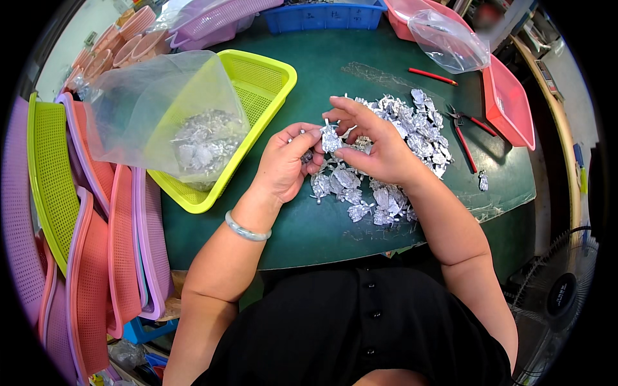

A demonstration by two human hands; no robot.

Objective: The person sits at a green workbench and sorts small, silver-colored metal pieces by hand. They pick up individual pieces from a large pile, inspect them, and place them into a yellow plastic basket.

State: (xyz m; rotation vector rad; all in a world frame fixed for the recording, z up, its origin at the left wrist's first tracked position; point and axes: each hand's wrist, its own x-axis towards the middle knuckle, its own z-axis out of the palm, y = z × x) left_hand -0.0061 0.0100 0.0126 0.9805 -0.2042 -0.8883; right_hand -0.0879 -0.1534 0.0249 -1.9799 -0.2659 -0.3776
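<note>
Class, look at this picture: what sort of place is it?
Probably a small workshop bench for hand-sorting parts: a pile of silvery metal pieces on a green table, stacked plastic baskets, and red-handled pliers.

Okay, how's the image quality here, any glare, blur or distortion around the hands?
Head view: even lighting, hands sharp; the left hand and right hand pinch a small silver metal piece. Glare whitens the clear plastic bag. Fisheye bends the green table edge, and the corners are black.

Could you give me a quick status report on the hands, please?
Left hand and right hand pinch one silver metal piece. Pile of silver pieces beneath. Pliers lie apart.
</note>
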